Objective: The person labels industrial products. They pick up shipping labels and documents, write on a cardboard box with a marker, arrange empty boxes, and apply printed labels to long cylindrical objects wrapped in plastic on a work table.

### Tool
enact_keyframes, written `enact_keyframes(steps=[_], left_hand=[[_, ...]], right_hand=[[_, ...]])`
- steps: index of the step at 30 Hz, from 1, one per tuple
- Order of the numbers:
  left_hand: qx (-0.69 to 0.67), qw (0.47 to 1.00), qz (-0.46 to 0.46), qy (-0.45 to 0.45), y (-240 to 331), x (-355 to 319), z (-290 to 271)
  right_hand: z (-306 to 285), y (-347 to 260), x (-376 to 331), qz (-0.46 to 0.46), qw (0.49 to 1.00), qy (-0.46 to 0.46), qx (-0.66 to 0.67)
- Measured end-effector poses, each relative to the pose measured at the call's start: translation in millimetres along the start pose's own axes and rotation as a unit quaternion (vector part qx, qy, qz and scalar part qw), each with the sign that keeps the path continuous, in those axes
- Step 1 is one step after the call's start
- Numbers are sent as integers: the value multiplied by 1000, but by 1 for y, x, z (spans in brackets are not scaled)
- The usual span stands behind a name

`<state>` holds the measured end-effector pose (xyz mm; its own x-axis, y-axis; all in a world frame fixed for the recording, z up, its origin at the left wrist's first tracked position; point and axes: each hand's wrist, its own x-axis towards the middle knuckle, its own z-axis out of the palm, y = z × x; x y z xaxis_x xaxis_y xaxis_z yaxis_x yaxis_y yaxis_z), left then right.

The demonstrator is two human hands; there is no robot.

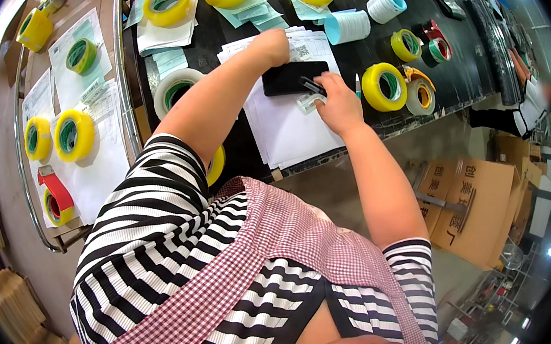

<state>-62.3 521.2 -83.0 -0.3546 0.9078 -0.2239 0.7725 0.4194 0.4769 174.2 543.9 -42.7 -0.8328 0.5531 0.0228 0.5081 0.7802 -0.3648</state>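
My left hand (273, 46) rests on the far part of the printed sheets (310, 44), its fingers curled under and what they hold hidden. A black phone-like slab (289, 79) lies on the papers just nearer to me. My right hand (341, 102) is at the slab's right end, fingertips closed on a small black object (311, 85) whose kind I cannot make out. A small clear plastic piece (309, 103) lies by its thumb, over the white paper (294, 129). Right of that hand lies a slim white-and-teal pen-like stick (357, 86).
Yellow tape rolls (366, 89) stand around the black table (370, 49), several on slips at the far side. Two pale-blue label rolls (349, 27) are beyond my right hand. A metal-railed cart (122, 87) adjoins on the left. Cardboard boxes (474, 217) and another person (531, 105) are at right.
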Motion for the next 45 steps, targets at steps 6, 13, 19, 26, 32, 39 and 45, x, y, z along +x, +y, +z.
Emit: enact_keyframes(steps=[6, 13, 19, 26, 32, 39, 45], left_hand=[[-16, 998, -17, -58, -4, 13, 1], [-83, 996, 39, -12, -5, -2, -5], [-118, 983, -2, 141, -2, -6, -39], [-180, 979, 75, 65, 14, -35, -101], [-347, 933, 95, 26, 61, -84, -72], [-637, 766, 39, -78, 66, -119, -46], [-619, 781, 36, -70, 64, -121, -43]], right_hand=[[-3, -4, 56, -9, 989, -136, -64], [-16, -6, 51, -28, 982, -181, -52], [-12, -7, 21, -48, 983, -172, -44], [-33, 9, 23, 124, 946, 60, 293], [-63, 0, 4, 184, 756, 38, 627], [-82, -9, -12, 182, 739, 84, 643], [-82, -14, -16, 189, 745, 95, 632]])
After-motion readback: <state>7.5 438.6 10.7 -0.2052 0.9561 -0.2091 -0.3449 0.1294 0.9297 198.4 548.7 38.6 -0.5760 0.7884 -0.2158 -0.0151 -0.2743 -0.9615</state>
